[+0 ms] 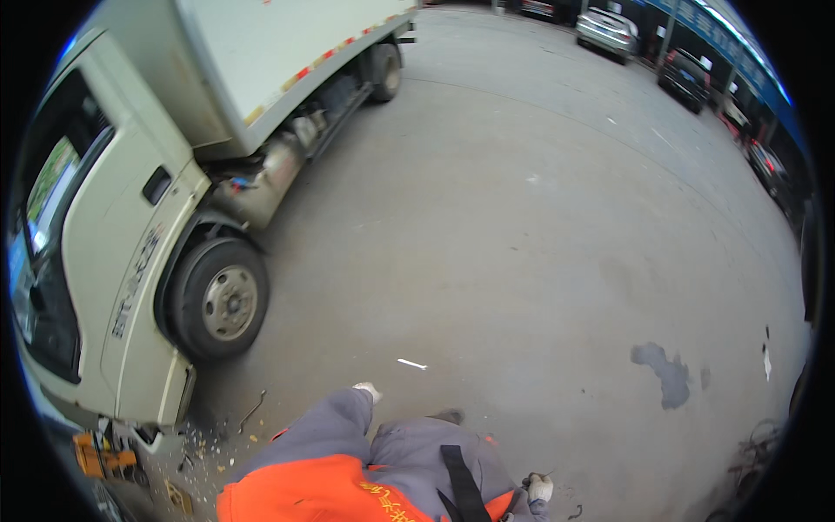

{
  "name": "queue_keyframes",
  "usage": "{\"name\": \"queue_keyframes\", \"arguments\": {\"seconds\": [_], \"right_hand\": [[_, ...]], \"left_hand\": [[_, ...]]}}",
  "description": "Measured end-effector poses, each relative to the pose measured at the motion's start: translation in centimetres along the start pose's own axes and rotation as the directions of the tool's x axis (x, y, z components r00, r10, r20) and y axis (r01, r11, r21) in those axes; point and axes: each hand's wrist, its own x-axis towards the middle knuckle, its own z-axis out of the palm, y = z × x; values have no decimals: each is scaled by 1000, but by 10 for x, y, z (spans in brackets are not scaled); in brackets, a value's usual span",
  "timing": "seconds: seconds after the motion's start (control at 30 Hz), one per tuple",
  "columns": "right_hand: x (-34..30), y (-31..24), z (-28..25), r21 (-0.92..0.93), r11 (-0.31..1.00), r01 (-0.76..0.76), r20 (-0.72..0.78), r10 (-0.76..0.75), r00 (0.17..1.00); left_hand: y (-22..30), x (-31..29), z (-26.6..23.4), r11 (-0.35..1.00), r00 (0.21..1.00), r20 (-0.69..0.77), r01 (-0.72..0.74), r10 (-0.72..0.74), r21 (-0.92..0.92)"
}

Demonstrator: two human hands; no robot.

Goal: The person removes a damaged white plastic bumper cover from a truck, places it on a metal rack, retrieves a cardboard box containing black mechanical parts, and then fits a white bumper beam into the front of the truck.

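Note:
My left hand (369, 391), in a whitish glove, shows just past the grey sleeve above the floor. It touches nothing that I can see, and its fingers are too small to read. Low on the right is my right hand (540, 488), also gloved, held beside my grey trouser leg. Its fingers look curled, with something dark and thin at them that I cannot make out. To the left stands a pale truck (130, 235) with a box body; its front wheel (228, 300) is the part nearest my left hand.
A metal bar-like tool (252, 412) lies on the floor by the truck, among scattered yellowish bits. An orange piece of equipment (104, 456) stands at lower left. A white strip (412, 364) and a dark wet patch (665, 374) mark the concrete. Parked cars (606, 33) line the far right.

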Motion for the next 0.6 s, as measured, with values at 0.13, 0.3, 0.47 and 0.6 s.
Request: {"name": "queue_keyframes", "arguments": {"seconds": [0.13,0.3,0.47,0.6], "right_hand": [[26,18,-69,11,950,-313,-101,313,944],[98,34,-117,116,795,-596,-95,606,790],[244,-58,-172,-344,804,-484,-52,499,865],[414,-183,-236,-266,838,-477,-54,481,875]], "left_hand": [[242,1,-132,927,920,-155,-372,360,-49],[503,20,-206,739,748,-310,-652,587,-171],[679,50,-156,852,843,-130,-522,522,36],[767,46,-135,856,870,-10,-482,492,188]]}}
